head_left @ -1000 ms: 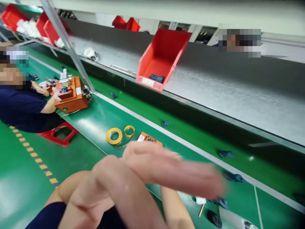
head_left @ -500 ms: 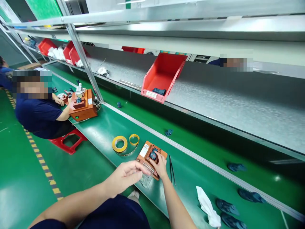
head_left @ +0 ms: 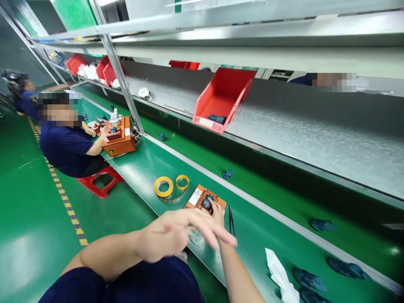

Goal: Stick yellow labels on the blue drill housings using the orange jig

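My left hand is in the air in front of the fixture, fingers stretched out, with nothing visible in it. It passes over my right wrist in the view and hides the near part of the fixture. My right hand has its fingertips on a dark blue plastic part, which sits in the recess of an orange-brown fixture block with a white label. My right thumb is hidden. Black tweezers lie right of the block. A yellow tape roll and a smaller yellow ring lie to its left.
A white cloth and several dark blue parts lie at the right. A red bin tilts on the shelf edge above. At the left, a co-worker sits by an orange machine. A metal post rises behind it.
My left hand has moved right, away from the fixture's near edge and across in front of my right wrist. My right hand stays at the blue part. The view has shifted slightly left.
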Motion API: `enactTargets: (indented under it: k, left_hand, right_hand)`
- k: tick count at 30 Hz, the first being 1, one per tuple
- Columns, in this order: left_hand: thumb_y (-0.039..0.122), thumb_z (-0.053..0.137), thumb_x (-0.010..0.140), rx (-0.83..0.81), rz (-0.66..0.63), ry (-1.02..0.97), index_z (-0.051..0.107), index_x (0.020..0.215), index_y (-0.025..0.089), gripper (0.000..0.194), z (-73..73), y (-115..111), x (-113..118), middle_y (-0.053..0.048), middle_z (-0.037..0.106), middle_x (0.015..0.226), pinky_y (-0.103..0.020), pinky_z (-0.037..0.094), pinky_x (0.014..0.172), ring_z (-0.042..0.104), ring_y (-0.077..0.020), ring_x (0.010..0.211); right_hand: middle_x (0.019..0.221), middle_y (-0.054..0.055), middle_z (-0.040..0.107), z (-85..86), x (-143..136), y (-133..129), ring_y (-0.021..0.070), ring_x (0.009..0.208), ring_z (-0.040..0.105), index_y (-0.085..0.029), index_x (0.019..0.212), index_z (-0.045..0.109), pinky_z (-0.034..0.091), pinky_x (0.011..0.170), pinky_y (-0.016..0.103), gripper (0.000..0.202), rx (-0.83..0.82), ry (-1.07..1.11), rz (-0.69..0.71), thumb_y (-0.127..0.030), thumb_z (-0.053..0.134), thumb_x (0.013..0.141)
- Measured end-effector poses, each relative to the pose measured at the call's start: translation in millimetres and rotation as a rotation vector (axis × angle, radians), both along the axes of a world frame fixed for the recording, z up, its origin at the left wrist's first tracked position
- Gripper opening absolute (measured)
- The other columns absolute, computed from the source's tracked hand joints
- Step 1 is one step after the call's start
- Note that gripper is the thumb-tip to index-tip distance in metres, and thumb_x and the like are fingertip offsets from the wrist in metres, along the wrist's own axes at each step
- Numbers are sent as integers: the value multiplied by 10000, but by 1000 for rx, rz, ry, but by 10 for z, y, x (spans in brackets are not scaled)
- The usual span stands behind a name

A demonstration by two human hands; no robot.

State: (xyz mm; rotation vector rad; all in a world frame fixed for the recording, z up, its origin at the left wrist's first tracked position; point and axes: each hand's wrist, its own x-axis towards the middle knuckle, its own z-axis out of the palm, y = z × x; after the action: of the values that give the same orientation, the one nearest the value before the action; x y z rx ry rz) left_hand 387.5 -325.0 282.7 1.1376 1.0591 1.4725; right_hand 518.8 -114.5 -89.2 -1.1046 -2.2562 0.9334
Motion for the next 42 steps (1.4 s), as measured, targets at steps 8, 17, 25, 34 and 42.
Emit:
enactTargets:
  k: [8, 17, 25, 34, 42]
  left_hand:
    - [539, 757, 713, -815, 358, -21, 643, 869, 148, 436, -1529, -200, -79, -97, 731, 954, -354, 464, 814, 648, -212, 886]
    - [449, 753, 682, -806, 452, -39, 635, 810, 152, 345, -1865, -193, 5, -52, 706, 834, -316, 452, 737, 637, -175, 790]
    - [321, 747, 691, -787, 444, -36, 653, 808, 156, 223, -1990, 2, 113, -30, 707, 809, -323, 469, 756, 627, -153, 752]
    - [304, 760, 637, -854, 408, -37, 644, 757, 155, 223, -2126, -80, 210, -18, 691, 761, -298, 445, 698, 617, -148, 716]
    - [342, 812, 576, -818, 490, -36, 648, 688, 145, 280, -1991, -194, 84, -37, 685, 696, -302, 446, 654, 599, -156, 654]
  right_hand:
    - [1128, 185, 653, -124, -98, 192, 413, 1114, 563, -171, 1171, 613, 441, 974, 529, 680, -116, -73, -41, -631, 581, 671]
    - [998, 203, 692, -189, -118, 244, 462, 1076, 592, -240, 933, 593, 486, 912, 569, 561, -134, -118, -93, -699, 539, 615]
    - [1133, 248, 672, -139, -185, 236, 417, 1113, 613, -58, 1248, 542, 401, 1028, 538, 849, -80, -197, -26, -696, 546, 690]
    - [1085, 205, 650, 9, -217, 46, 380, 1025, 590, -201, 1276, 632, 420, 889, 502, 541, 101, -336, -17, -549, 495, 885]
    - [1006, 197, 600, 575, -278, -70, 394, 1039, 538, -131, 1184, 659, 404, 927, 589, 554, 36, 21, -14, -552, 427, 910]
